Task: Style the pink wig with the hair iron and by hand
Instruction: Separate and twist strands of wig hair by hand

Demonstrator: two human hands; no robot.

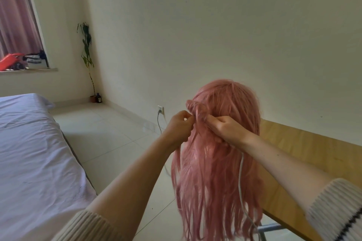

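at centre, over the wooden table (pixel 305 148) edge, one pink wig (pixel 217 152) hangs upright; left hand (pixel 179 126) and right hand (pixel 225 127) both pinch a twisted lock (pixel 197 109) on its left side, just under two small knots.

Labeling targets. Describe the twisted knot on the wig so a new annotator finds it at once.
Start at the pink wig standing in front of the wooden table. On its left side, just above the left hand and right hand, sits the knot. It is the only coiled lump; all other hair hangs straight.
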